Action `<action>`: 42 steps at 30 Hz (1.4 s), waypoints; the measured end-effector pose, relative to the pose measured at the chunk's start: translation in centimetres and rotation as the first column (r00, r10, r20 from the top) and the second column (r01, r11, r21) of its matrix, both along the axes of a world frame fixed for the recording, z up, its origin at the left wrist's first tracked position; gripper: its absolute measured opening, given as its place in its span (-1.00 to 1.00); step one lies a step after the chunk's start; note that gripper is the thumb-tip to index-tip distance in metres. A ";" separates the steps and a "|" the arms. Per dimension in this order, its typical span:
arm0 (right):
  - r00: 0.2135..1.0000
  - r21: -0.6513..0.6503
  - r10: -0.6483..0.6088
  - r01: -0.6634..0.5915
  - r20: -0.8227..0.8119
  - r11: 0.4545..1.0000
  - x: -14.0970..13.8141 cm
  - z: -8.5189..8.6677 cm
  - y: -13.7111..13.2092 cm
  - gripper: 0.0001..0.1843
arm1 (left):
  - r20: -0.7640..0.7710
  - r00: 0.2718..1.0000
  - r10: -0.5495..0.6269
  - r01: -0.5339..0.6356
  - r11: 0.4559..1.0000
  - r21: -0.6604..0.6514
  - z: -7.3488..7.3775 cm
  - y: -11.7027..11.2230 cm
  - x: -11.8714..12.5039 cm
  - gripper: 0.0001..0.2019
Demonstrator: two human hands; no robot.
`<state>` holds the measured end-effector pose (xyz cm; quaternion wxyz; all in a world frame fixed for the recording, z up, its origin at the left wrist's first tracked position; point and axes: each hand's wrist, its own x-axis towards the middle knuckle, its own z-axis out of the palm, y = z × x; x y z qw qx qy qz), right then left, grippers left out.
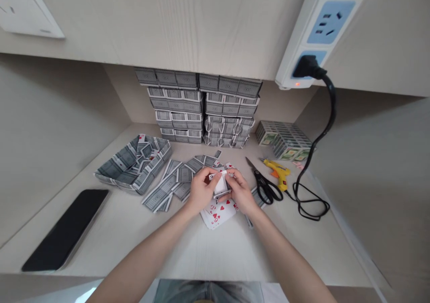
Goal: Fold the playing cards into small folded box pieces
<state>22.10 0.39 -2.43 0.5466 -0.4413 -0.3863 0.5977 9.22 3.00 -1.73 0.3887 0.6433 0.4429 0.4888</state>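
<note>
Between them, my left hand [202, 190] and my right hand [240, 191] grip a folded playing card [221, 185], its white side up, with thumbs on top. Fingers of both hands are closed around its edges. Under my hands a pile of playing cards [217, 215] lies face up, hearts showing. Grey-backed cards [183, 174] spread across the desk to the left of my left hand. Black-handled scissors [265, 186] lie just right of my right hand, and a yellow glue gun [278, 171] is beyond them.
An open box built of cards [134, 164] holds folded pieces. Stacked card boxes [201, 106] stand at the back, with boxed packs [284, 138] to their right. A black phone [67, 229] lies at left. A plugged-in black cord [331, 110] hangs from the power strip [322, 30].
</note>
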 end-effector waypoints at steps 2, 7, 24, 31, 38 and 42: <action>1.000 -0.004 0.010 -0.010 -0.027 1.000 -0.1 0.0 0.0 -0.74 | -0.050 0.999 0.010 -0.007 0.999 0.052 0.1 0.0 0.0 -0.83; 0.993 0.005 0.064 -0.064 -0.101 0.998 -0.2 0.1 0.0 -0.78 | -0.120 0.991 0.062 -0.048 0.992 0.114 0.2 -0.3 0.0 -0.84; 0.983 -0.015 -0.004 0.001 -0.185 1.000 -0.4 1.3 -0.2 -0.73 | 0.107 0.994 0.000 -0.002 1.000 0.017 -0.5 0.4 -0.2 -0.75; 0.985 -0.024 -0.039 0.036 -0.166 0.999 -0.3 1.1 -0.2 -0.75 | -0.044 0.998 0.039 -0.037 0.999 0.038 -1.2 -0.2 0.2 -0.76; 0.971 -0.037 -0.046 0.038 -0.234 0.999 -0.5 0.6 -0.1 -0.71 | -0.028 0.998 0.048 -0.048 0.999 0.003 -1.7 0.1 0.4 -0.77; 0.967 -0.036 -0.059 0.052 -0.246 0.998 -0.8 0.6 -0.2 -0.70 | 0.028 0.998 0.062 -0.063 0.998 0.031 -1.7 0.0 0.4 -0.78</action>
